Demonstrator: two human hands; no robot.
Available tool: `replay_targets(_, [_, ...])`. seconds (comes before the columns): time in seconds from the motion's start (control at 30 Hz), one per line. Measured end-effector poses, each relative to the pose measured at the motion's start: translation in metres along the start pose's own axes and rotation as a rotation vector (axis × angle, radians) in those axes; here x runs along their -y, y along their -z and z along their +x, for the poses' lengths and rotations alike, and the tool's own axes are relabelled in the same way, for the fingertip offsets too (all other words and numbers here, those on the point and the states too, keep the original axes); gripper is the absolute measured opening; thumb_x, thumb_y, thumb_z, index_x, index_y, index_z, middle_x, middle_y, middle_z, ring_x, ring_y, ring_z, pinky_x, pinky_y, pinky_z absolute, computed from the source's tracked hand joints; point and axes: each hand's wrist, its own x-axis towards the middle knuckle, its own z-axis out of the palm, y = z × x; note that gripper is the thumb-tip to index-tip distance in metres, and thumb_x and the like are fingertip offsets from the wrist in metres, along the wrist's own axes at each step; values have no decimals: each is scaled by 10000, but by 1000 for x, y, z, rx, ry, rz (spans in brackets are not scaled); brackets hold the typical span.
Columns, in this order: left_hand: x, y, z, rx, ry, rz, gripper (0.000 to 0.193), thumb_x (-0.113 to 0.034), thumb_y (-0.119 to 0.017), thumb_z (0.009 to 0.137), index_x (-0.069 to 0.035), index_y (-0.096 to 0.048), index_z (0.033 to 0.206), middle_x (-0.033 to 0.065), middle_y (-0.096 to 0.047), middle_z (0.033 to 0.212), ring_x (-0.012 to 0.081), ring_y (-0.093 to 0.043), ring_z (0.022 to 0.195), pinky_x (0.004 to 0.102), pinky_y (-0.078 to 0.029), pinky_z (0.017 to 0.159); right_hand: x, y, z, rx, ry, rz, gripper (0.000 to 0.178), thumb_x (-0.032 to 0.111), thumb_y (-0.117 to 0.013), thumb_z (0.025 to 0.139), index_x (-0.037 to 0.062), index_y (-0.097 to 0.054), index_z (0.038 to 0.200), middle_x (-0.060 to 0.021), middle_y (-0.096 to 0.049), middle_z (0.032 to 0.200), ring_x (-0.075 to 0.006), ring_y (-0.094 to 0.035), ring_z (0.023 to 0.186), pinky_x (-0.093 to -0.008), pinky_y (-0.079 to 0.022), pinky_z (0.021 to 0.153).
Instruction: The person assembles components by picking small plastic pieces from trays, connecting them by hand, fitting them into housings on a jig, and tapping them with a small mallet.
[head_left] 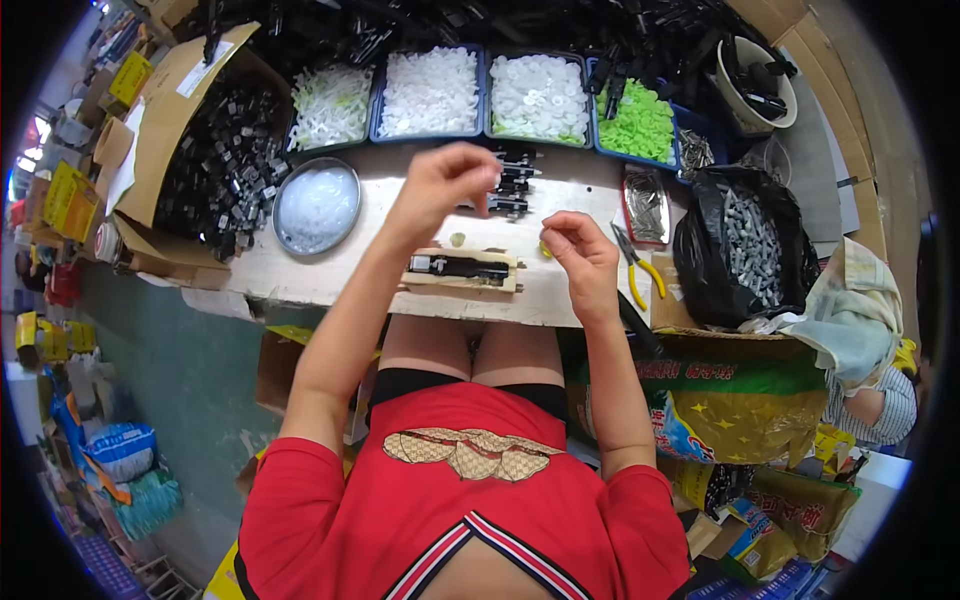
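Small yellow-green part sits pinched at the tips of the right hand, whose fingers are closed together on it just above the surface. The left hand hovers over a short row of black assembled pieces, fingers bunched; whether they grip anything I cannot tell.

A part that small could slip from the pinch and roll off the near edge into the lap. Another loose pale part lies beside the wooden jig, which holds a black piece; a sweeping forearm could knock either askew.

Further out, yellow-handled pliers lie close to the right wrist and could be nudged. A black bag of grey metal parts crowds the right edge, a round dish of clear parts the left. Trays of white parts and green parts line the back, beyond the black pieces.
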Motion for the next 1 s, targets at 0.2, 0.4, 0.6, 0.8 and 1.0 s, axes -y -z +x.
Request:
replay_targets(0.2, [33, -8, -89, -19, 124, -310, 172, -40, -615, 816, 26, -606, 975, 68, -610, 821, 150, -601, 669, 268, -499, 649, 6, -33, -10, 225, -93, 187, 81, 70, -591, 837, 22, -610, 900, 19, -544, 871, -53, -505, 767, -187, -399, 679])
replay_targets(0.4, [40, 4, -109, -7, 85, -365, 184, -58, -600, 837, 36, -597, 995, 85, -612, 794, 165, -607, 668, 283, -510, 638, -1, -52, -15, 310, -106, 91, 62, 77, -589, 830, 32, -614, 866, -6, -523, 867, -78, -498, 782, -211, -391, 686])
replay_targets(0.6, [43, 6, -112, -16, 93, -403, 159, -56, -592, 842, 34, -597, 972, 96, -614, 769, 169, -611, 644, 297, -526, 597, 10, -56, -14, 323, 30, -134, 77, 66, -591, 804, 18, -614, 858, -37, -536, 823, -121, -517, 768, -231, -402, 669])
replay_targets(0.8, [51, 6, -110, -89, 79, -479, 113, -52, -592, 841, 27, -600, 922, 97, -609, 750, 163, -607, 614, 301, -541, 558, -2, -67, -20, 198, 429, -539, 136, 79, -633, 746, 86, -645, 881, -21, -587, 830, -181, -523, 807, -304, -296, 716])
replay_targets(1.0, [51, 7, -108, -195, 56, -384, 98, -60, -618, 827, 6, -612, 899, 69, -607, 731, 132, -587, 593, 257, -512, 530, 1, -68, -21, 147, 570, -721, 110, 47, -655, 724, 70, -630, 828, -32, -584, 796, -182, -528, 746, -302, -329, 692])
